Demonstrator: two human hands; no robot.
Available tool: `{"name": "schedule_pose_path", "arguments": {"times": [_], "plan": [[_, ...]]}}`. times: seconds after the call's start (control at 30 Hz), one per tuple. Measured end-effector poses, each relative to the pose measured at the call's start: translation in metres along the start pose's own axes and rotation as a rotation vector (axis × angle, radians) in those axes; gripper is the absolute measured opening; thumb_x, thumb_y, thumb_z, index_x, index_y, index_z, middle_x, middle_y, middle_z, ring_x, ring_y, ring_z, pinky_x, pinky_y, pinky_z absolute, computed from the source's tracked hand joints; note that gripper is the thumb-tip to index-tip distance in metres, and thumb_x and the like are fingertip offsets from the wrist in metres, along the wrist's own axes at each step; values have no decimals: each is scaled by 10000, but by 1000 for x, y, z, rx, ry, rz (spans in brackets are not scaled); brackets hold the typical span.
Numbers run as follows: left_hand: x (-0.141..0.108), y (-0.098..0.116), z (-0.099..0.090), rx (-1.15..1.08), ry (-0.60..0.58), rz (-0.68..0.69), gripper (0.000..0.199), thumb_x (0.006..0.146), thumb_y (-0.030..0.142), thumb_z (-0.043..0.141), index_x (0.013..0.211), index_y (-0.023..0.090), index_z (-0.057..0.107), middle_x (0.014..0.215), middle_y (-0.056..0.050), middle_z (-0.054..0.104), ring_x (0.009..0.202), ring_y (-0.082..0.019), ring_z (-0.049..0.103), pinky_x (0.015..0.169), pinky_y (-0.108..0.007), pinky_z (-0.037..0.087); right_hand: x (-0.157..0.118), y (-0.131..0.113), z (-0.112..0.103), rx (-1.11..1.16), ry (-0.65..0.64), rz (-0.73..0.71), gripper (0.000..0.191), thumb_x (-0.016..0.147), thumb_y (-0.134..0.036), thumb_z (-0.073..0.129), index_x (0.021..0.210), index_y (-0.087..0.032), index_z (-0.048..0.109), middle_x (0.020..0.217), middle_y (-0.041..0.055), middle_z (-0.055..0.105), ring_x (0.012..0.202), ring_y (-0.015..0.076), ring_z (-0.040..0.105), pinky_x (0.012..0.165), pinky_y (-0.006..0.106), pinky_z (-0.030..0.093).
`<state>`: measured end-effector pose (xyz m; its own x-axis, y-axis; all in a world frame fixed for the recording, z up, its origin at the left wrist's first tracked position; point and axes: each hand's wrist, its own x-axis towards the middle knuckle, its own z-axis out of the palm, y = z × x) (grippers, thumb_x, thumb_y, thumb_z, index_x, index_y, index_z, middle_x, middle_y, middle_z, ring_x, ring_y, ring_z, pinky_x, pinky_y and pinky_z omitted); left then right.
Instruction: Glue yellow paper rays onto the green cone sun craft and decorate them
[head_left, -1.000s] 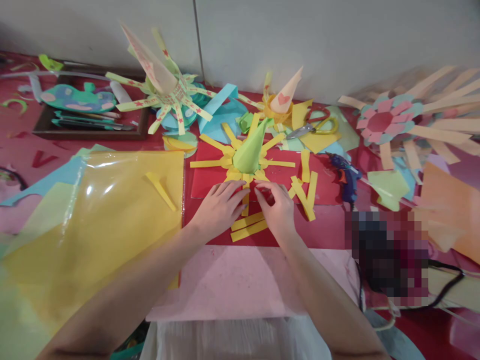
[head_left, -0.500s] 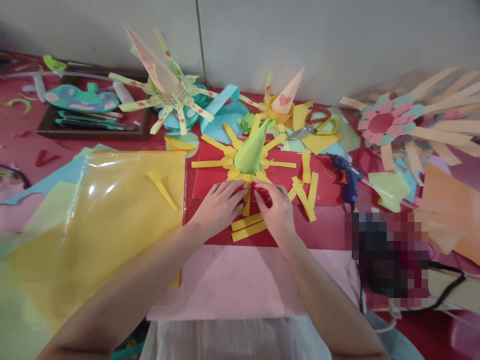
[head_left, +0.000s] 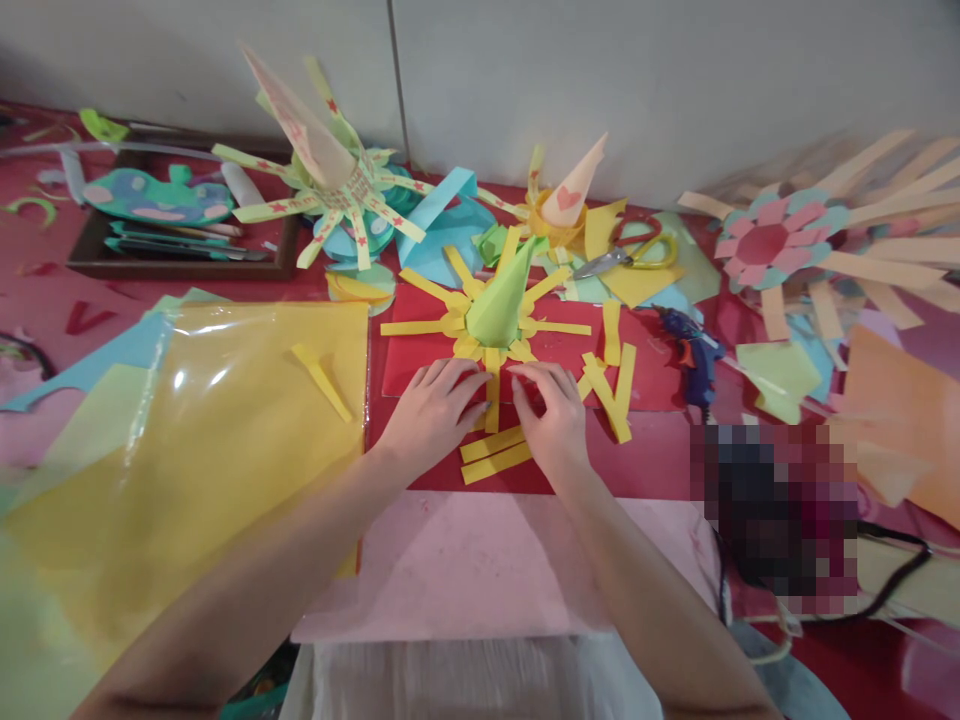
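The left hand's (head_left: 437,408) grip is slightly open, thumb and forefinger apart at the left side of a yellow strip (head_left: 492,400). The right hand's (head_left: 553,412) grip is narrow, its fingertips just beside that strip; whether they pinch anything, I cannot tell. The strip points toward the desk's (head_left: 630,465) near edge from the yellow paper star (head_left: 453,322), around an upright green cone (head_left: 499,305), mid-desk. Loose yellow strips (head_left: 497,463) lie between the star and the near edge. Scissors (head_left: 651,252) rest toward the far edge, and a glue gun (head_left: 697,360) lies right of the star.
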<state>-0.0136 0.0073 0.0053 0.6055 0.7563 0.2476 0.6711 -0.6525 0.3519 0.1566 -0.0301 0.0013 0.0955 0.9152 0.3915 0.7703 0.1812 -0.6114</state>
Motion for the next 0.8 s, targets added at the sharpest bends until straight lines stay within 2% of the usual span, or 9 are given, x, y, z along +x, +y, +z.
{"name": "schedule_pose_path", "arguments": {"times": [0.2,0.3,0.43,0.8], "plan": [[-2,7,-2,56,-57,4,430,867,291,581,1269,146,533,1326,-162,485,1179,-303,488,955,-448,443,0,2,1,16,1,18,203,875,-172,465,972,-256,623,949,53,648,925,200,598,846,398,505],[-4,10,-2,89,-78,-13,456,877,338,563,1299,172,518,1410,-189,393,1238,-343,432,987,-512,402,0,1,1,29,-4,25,184,880,-178,462,950,-248,618,944,54,643,927,193,590,846,384,504],[-4,9,-2,125,-95,-10,455,891,393,529,1304,200,523,1435,-189,366,1249,-351,420,1008,-547,368,0,1,1,21,-1,14,172,880,-172,468,942,-243,612,938,53,640,922,188,589,846,372,506],[-3,10,-4,144,-109,-5,480,893,394,527,1336,213,490,1417,-190,384,1228,-335,438,1003,-529,371,1,3,2,-1,6,0,185,883,-175,477,972,-224,631,927,57,635,910,180,588,829,372,515]]}}
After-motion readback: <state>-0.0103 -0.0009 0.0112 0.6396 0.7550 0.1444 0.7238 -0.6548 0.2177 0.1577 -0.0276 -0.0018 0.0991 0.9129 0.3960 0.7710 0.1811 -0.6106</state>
